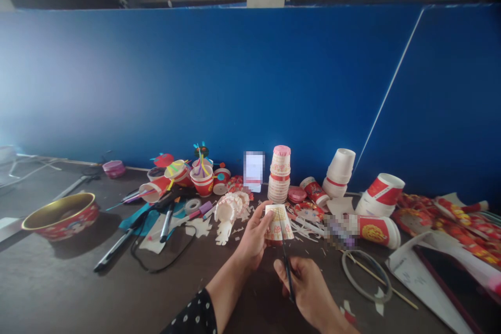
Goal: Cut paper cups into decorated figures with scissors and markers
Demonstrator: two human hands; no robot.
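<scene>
Nothing legible, the print on the cut paper cup (pixel 278 223) too small.

**Way low on the left, clutter ahead**

With 12 o'clock at the blue wall (pixel 195 88), the left hand (pixel 252 237) and right hand (pixel 307 289) can pass at 8 o'clock across the dark tabletop (pixel 50 292), just below a black cable (pixel 164 270). Cut paper cups (pixel 228 209) block 11 o'clock, stacked paper cups (pixel 278 175) 12 o'clock, a red paper cup (pixel 379 232) 3 o'clock, and a wire hoop (pixel 343 269) 4 o'clock.
</scene>
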